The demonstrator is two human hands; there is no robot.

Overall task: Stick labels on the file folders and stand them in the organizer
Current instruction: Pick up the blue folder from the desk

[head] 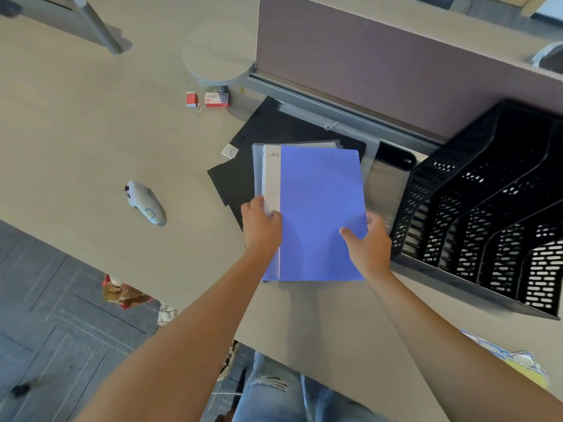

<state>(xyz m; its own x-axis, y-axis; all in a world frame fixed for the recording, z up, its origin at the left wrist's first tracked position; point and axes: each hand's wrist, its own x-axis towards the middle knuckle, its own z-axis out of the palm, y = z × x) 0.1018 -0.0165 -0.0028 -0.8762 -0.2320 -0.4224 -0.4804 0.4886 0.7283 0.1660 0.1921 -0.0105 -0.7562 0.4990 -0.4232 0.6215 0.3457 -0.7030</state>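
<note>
A blue file folder (320, 202) with a white spine strip is held above the desk, over a clear grey folder (257, 166) and a black folder (243, 166). My left hand (262, 226) grips its left spine edge. My right hand (370, 245) grips its right edge, thumb on the cover. The black mesh organizer (487, 214) with several slots stands just right of the folder. A small white label sheet (229, 151) lies on the black folder's corner.
A white controller (146, 202) lies on the desk at left. Two small red-and-white boxes (210, 99) sit near a round grey stand (217, 60). A grey partition (396, 65) borders the back. A dark phone (394, 158) lies by the organizer. Coloured papers (511, 360) sit at lower right.
</note>
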